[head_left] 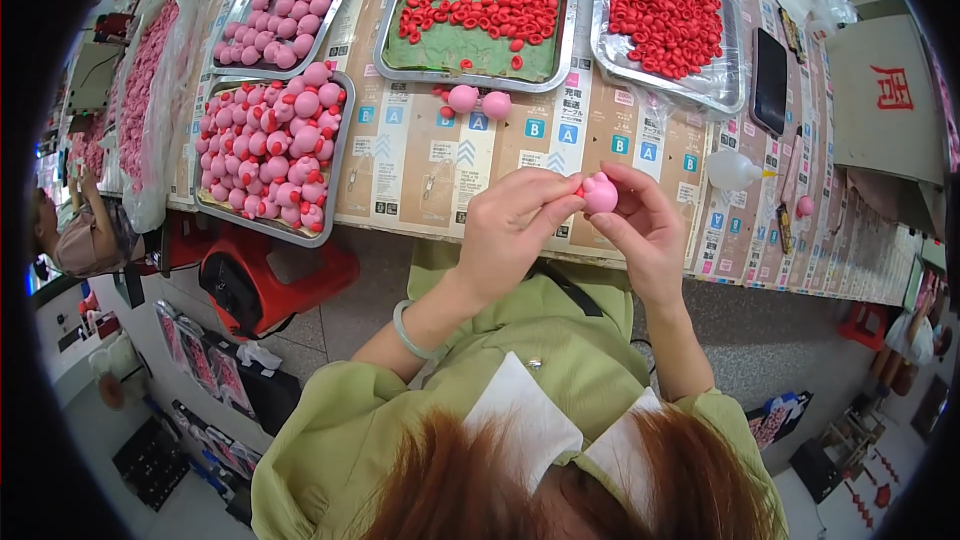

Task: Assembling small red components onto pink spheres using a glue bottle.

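Just above the table's near edge, my right hand [648,235] pinches a small pink round figure [600,196] with little nubs on top. My left hand [505,235] is closed at the figure's left side, its thumb and forefinger pressing a small red piece [579,189] against it. Fingertips hide most of that piece. Beyond my hands, two pink balls [495,105] and a few red pieces [446,112] lie on the table. To the left, a metal tray [346,130] holds many pink balls with red pieces on them.
At the back stand a tray of plain pink balls [283,0], a green-lined tray [470,81] of red rings and another tray [738,90] of red rings. A black phone [769,80], a white squeeze bottle [732,170] and a cutter knife [785,228] lie right. A red stool [290,285] stands lower left.
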A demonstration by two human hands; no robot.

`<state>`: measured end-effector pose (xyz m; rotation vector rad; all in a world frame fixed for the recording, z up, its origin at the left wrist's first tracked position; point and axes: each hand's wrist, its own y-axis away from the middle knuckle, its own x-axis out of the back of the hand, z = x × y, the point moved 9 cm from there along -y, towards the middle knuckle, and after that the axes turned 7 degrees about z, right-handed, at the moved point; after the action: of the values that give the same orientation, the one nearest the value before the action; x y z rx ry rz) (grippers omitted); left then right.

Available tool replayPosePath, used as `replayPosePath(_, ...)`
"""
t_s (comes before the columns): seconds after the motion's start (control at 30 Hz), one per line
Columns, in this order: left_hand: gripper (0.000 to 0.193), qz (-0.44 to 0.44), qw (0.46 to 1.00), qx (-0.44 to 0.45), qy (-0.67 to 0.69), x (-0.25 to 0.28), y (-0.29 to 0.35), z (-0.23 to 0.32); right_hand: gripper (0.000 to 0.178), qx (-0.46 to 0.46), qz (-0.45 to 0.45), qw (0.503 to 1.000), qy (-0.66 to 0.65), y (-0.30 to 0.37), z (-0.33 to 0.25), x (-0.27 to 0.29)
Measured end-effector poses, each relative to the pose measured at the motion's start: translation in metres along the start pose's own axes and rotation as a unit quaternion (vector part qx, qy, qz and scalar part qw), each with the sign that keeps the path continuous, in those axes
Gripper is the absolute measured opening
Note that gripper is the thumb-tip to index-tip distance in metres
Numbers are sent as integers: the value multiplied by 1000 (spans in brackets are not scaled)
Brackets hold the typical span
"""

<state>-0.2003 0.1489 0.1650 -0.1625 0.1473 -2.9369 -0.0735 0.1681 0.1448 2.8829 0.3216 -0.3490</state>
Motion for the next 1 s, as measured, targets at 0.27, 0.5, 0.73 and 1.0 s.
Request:
replayPosePath(0.27, 31, -135, 732, 390, 543, -49, 33, -46, 42, 97, -15, 990, 98, 1, -14, 2)
replayPosePath(0.5, 37, -174, 674, 402, 595, -61, 39, -30, 41, 79, -56, 978, 185, 4, -13, -11)
replayPosePath(0.73, 39, -183, 716, 357, 572, -56, 33, -27, 39, 26, -33, 984, 170, 5, -5, -9)
replayPosePath(1.0, 34, -165, 762, 320, 538, -50, 28, -17, 43, 161, -20, 966, 200, 7, -27, -18)
